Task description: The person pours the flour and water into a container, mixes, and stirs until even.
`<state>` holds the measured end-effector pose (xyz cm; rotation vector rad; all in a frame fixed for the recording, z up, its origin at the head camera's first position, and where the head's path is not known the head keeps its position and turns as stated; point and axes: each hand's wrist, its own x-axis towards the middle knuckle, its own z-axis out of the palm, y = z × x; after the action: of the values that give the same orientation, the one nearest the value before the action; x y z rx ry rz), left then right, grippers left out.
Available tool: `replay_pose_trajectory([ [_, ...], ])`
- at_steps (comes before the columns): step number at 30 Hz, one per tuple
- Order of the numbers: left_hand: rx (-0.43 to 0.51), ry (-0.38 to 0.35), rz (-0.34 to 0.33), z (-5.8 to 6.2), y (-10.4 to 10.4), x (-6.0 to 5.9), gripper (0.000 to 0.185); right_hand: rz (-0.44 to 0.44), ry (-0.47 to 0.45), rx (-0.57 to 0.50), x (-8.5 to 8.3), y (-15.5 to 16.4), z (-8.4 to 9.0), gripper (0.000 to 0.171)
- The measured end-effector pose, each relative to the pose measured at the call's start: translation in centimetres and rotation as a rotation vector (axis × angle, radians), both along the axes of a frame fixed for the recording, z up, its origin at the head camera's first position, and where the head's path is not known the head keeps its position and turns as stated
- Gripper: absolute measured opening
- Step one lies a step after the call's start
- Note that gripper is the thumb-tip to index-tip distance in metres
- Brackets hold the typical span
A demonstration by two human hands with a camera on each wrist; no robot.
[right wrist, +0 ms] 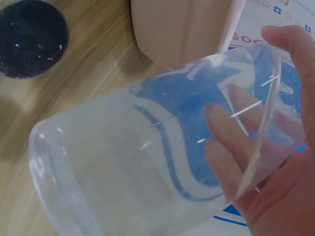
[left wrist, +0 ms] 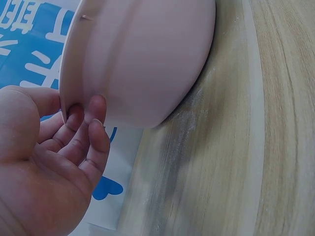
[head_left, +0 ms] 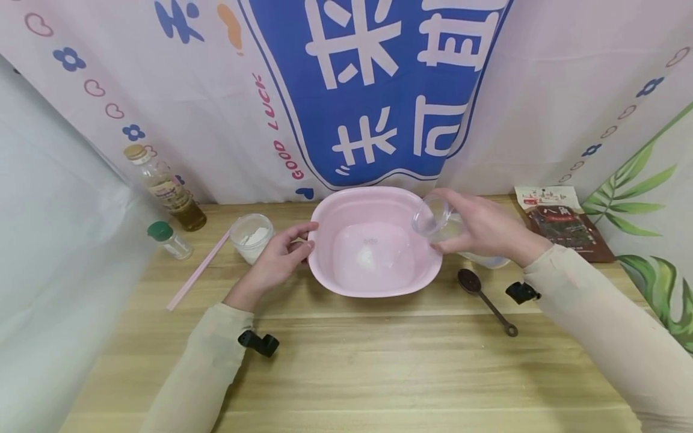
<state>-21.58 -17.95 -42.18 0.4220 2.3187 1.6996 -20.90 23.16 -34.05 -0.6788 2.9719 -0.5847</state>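
Two hands: left hand (head_left: 276,260) curls its fingers on one pink basin (head_left: 346,207), right hand (head_left: 482,228) grips one tipped clear cup (head_left: 433,218).

One pink basin (head_left: 379,282), one clear cup (head_left: 433,218), two bottles (head_left: 165,187) (head_left: 169,238) (one tiny), one spoon (head_left: 484,299), one packet (head_left: 563,222)
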Motion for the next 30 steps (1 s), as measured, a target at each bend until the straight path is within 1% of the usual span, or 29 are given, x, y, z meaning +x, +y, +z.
replay_pose_trajectory([
  [7,0.006,-0.001,-0.003,0.0,0.1,-0.1,0.049,-0.016,0.051,-0.113,0.1,0.7,-0.7,0.089],
  [10,0.01,-0.006,-0.001,-0.1,0.1,-0.1,0.049,-0.02,0.096,-0.173,0.1,1.0,-1.2,0.088],
  [14,0.013,-0.009,0.003,-0.1,0.1,-0.1,0.048,-0.018,0.189,-0.257,0.1,1.5,-1.8,0.089],
  [17,0.009,-0.007,0.008,-0.2,0.1,0.0,0.048,-0.036,0.242,-0.326,0.1,1.9,-2.1,0.09],
  [19,0.007,-0.005,0.009,-0.2,0.1,0.0,0.048,-0.062,0.253,-0.372,0.1,2.1,-2.2,0.091],
  [24,0.004,-0.006,0.008,-0.2,0.1,-0.1,0.048,-0.146,0.247,-0.485,0.5,2.7,-2.2,0.09],
  [30,-0.014,-0.003,0.012,-0.2,0.0,-0.1,0.048,-0.284,0.226,-0.599,0.6,3.9,-2.3,0.089],
])
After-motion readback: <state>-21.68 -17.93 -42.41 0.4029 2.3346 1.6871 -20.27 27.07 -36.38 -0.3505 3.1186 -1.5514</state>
